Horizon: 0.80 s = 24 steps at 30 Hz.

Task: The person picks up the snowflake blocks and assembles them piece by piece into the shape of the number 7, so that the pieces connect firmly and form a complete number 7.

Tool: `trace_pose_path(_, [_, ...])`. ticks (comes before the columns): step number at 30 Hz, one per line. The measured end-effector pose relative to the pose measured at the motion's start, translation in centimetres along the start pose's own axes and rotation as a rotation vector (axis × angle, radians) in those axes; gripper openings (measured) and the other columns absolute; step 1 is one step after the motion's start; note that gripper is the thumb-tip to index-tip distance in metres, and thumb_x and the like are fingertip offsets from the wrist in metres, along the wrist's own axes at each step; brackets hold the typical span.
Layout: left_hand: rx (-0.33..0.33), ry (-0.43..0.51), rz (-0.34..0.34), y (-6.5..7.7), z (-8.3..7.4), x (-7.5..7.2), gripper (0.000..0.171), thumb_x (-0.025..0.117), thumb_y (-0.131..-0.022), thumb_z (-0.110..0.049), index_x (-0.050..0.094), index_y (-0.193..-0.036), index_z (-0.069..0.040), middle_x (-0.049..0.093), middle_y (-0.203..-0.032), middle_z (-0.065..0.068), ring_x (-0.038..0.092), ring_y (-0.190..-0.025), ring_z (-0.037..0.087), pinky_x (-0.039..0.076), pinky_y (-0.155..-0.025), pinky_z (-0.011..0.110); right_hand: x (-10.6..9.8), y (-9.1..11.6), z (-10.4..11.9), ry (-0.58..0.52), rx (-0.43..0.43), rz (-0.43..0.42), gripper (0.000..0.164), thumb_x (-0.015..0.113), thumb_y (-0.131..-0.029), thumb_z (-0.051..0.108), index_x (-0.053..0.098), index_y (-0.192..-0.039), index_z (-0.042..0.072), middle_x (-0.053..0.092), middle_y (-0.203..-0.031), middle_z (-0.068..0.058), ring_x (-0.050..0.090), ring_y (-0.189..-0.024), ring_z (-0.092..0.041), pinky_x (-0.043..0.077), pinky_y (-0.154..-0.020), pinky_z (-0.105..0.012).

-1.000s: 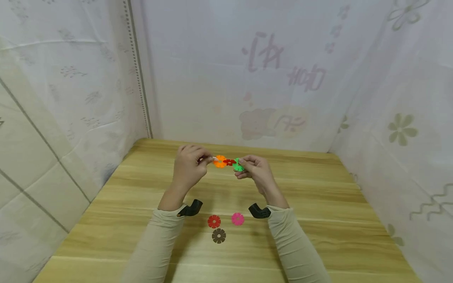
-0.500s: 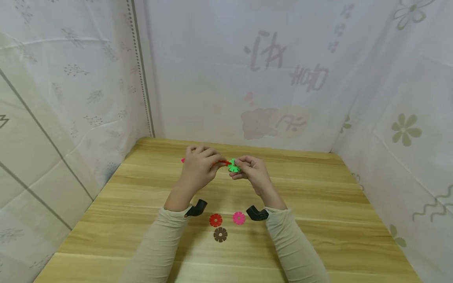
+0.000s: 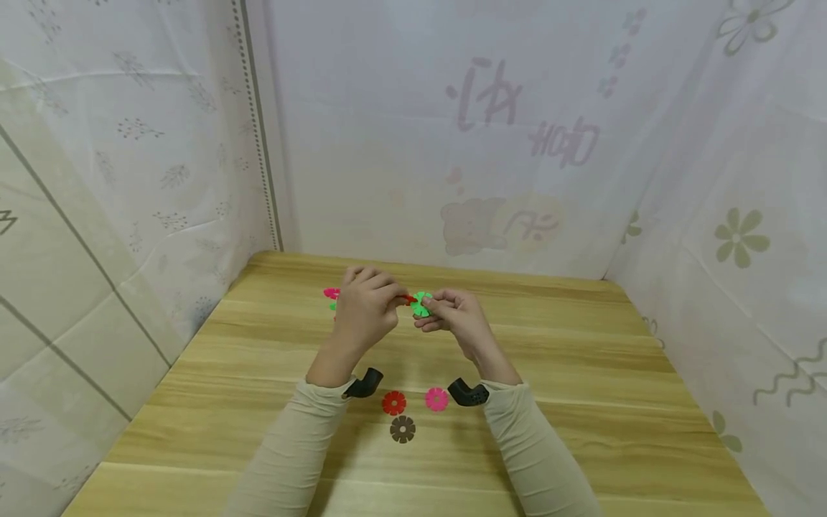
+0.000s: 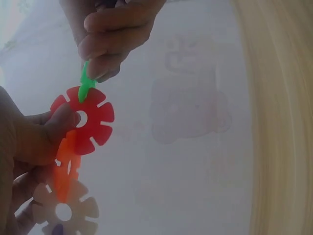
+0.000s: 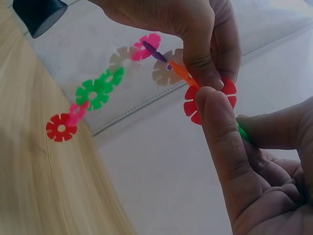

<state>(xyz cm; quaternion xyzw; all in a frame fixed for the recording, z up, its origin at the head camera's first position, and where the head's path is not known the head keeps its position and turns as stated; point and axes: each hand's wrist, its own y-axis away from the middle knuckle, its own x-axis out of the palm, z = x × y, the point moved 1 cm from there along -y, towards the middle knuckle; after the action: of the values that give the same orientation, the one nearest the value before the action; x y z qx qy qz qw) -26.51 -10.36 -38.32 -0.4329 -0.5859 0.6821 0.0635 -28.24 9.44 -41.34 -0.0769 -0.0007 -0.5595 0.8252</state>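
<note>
Left hand (image 3: 367,309) has a red disc (image 4: 97,129) in its grip, right hand (image 3: 464,323) a touching green disc (image 3: 419,309); loose discs (image 3: 436,407) lie near.

In the lower middle of the frame there are 2 long sleeves (image 3: 291,449), beige and wrinkled; 2 black, bent pieces (image 3: 365,383) are at the cuffs (image 3: 507,391).

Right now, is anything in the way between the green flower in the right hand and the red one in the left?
Nothing visible: in the left wrist view, the green flower meets the red flower at its edge.
</note>
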Motion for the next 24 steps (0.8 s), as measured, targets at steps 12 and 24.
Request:
trace_pose_path(12, [-0.002, 0.036, -0.003, -0.2, -0.6, -0.1, 0.008, 0.082, -0.080, -0.005, 0.078, -0.075, -0.010, 0.073, -0.081, 0.002, 0.064, -0.084, 0.024, 0.047, -0.085, 0.041, 0.2, 0.3, 0.3, -0.045, 0.009, -0.007, 0.024, 0.067, -0.098, 0.013, 0.063, -0.104, -0.010, 0.073, -0.087, -0.020, 0.075, -0.075, -0.027, 0.061, -0.072, -0.039])
trace_pose_path(24, [-0.013, 0.011, 0.054, -0.3, 0.0, -1.1, 0.007, 0.083, -0.079, -0.004, 0.078, -0.078, -0.010, 0.073, -0.081, 0.001, 0.064, -0.084, 0.026, 0.047, -0.086, 0.042, -1.0, 0.0, -0.7, 0.120, 0.014, 0.114, 0.049, 0.048, -0.107, 0.041, 0.064, -0.120, -0.004, 0.073, -0.098, -0.020, 0.073, -0.087, -0.032, 0.061, -0.074, -0.046])
